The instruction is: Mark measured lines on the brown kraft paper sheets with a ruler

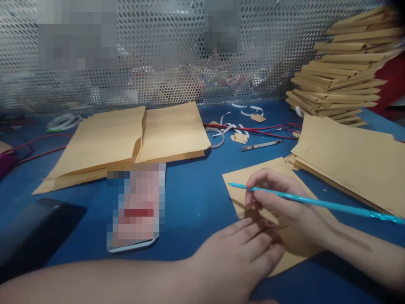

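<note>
My left hand (pixel 243 249) lies palm down on a brown paper sheet or envelope (pixel 294 253), its fingers stretched out and partly in the shade of the other hand. Just above it, my right hand (pixel 278 198) is closed around a long, thin turquoise stick (pixel 303 197). The stick's pointed tip is to the left, over the far left corner of the brown paper, and its bumpy other end runs out at the right edge. I cannot tell whether the tip touches the paper.
A phone (pixel 139 211) lies left of the paper, below brown envelopes (pixel 104 135). More envelopes (pixel 354 156) lie at right, before a tall stack (pixel 338 84). Red cables (pixel 268 130), white strips (pixel 232 126) and a pen-like tool (pixel 262 145) lie near a perforated metal screen (pixel 177 50).
</note>
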